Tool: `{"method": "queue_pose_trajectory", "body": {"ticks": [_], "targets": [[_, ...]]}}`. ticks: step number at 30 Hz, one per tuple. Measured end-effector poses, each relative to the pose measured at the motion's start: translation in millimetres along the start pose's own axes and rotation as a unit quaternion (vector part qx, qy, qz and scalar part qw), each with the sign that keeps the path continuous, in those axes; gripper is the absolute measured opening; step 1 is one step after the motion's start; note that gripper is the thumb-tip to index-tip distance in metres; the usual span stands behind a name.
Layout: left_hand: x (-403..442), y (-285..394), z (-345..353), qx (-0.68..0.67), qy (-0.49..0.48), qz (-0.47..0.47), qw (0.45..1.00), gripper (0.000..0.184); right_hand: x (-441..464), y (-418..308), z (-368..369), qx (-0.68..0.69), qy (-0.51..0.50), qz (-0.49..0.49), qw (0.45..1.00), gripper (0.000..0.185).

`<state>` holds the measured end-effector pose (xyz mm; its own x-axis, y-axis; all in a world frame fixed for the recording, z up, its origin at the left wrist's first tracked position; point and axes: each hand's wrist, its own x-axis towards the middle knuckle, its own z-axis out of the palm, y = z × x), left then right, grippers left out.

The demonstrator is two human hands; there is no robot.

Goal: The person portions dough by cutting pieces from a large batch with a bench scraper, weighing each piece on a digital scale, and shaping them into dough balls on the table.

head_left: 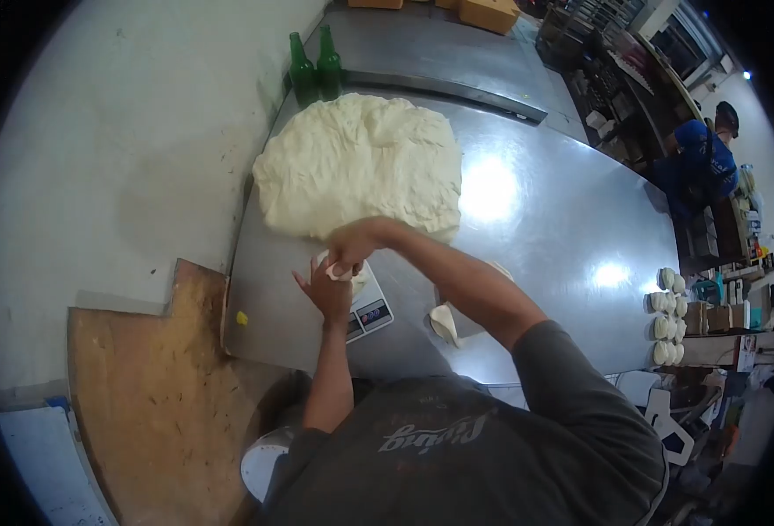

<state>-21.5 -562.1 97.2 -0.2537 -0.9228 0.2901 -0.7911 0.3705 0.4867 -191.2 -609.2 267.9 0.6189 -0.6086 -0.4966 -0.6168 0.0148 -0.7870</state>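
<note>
A large mass of pale dough (360, 167) lies on the steel table, just beyond my hands. Close to its front edge is a white digital kitchen scale (375, 317), with a small piece of dough (360, 280) over its platform. My left hand (325, 291) is at the scale's left side, one finger sticking out and the others closed at the dough piece. From above, my right hand (352, 247) comes down with curled fingers on the same piece, the two hands almost touching. My right forearm crosses in front of another dough scrap (445, 324).
Two green bottles (317, 68) stand behind the big dough, by the wall. Several dough portions (667, 317) sit in rows at the table's right edge. A person in a blue shirt (704, 162) is at the far right. Cardboard boxes (488, 13) are at the back.
</note>
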Motion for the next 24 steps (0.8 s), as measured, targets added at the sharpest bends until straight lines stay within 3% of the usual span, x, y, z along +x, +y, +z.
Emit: {"method": "queue_pose_trajectory", "body": {"ticks": [1,5,10,11,12,13,14,16,17,18,20,22,23,24], "targets": [[-1,-4,4,0.022,-0.005,0.024,0.999,0.036,-13,12,4,0.147,0.015,-0.032,0.988,0.026],[11,23,-23,-0.051,0.024,0.022,0.998,0.013,-70,1,7,0.198,0.110,-0.056,0.972,0.025],[12,36,-23,-0.044,-0.014,0.009,0.999,0.023,-104,1,30,0.350,0.190,-0.147,0.905,0.021],[10,28,-12,-0.053,-0.008,-0.005,0.999,0.027,-114,1,31,0.309,0.226,-0.119,0.916,0.022],[8,21,-5,-0.059,-0.003,-0.020,0.998,0.032,-114,16,37,0.453,0.223,-0.276,0.818,0.026],[16,27,-14,-0.054,-0.044,-0.076,0.995,0.047,-117,33,40,0.574,0.210,-0.417,0.673,0.030],[24,32,-24,-0.044,-0.087,-0.131,0.987,0.064,-140,26,17,0.532,0.166,-0.467,0.687,0.036],[24,36,-40,-0.048,-0.088,-0.120,0.988,0.074,-168,-13,-6,0.477,0.396,-0.383,0.685,0.035],[25,41,-52,-0.067,-0.108,-0.129,0.983,0.078,-173,-44,-15,0.400,0.510,-0.318,0.692,0.038],[27,49,-64,-0.087,-0.129,-0.136,0.978,0.081,-172,-49,-27,0.240,0.603,-0.279,0.708,0.043],[27,54,-73,-0.128,-0.142,-0.153,0.970,0.085,-147,-27,-33,0.002,0.771,-0.179,0.611,0.048],[26,57,-75,-0.173,-0.128,-0.176,0.961,0.085,-108,34,-17,-0.190,0.861,-0.104,0.460,0.060],[23,53,-64,-0.203,-0.063,-0.147,0.966,0.078,-87,74,-1,-0.244,0.840,-0.049,0.482,0.063],[18,43,-45,-0.232,0.004,-0.118,0.966,0.071,-72,108,21,-0.204,0.722,0.092,0.655,0.062]]}}
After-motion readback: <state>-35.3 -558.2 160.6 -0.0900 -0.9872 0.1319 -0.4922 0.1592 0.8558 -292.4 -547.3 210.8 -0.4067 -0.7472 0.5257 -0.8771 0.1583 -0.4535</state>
